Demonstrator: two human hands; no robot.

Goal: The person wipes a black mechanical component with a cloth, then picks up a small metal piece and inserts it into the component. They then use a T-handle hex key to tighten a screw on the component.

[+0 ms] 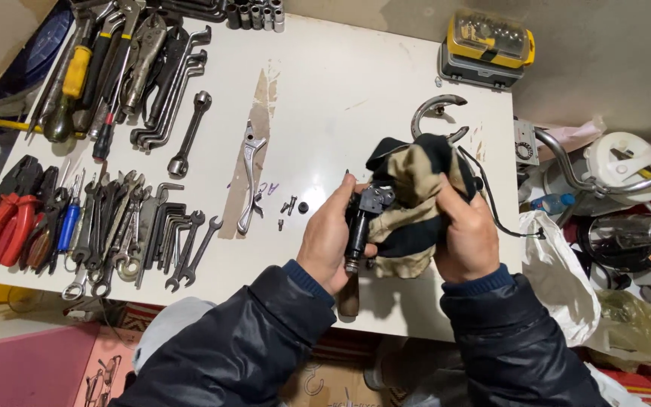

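Observation:
My left hand [328, 240] grips a black metal part with a cylindrical body [359, 226] over the white table [340, 83]. My right hand [467, 232] presses a beige and black rag [417, 188] against that part. A thin black cable [500, 215] trails from the part toward the table's right edge. A silver lever [250, 177] and a few small bolts [289, 205] lie just left of my hands. A curved chrome piece [432, 111] rests behind the rag.
Rows of wrenches [167, 90], hex keys [167, 226], screwdrivers and red-handled pliers [5, 222] cover the table's left half. A yellow bit case [489, 41] stands at the far right corner. Sockets [254, 13] line the back edge. A white bag [559, 275] and clutter sit right of the table.

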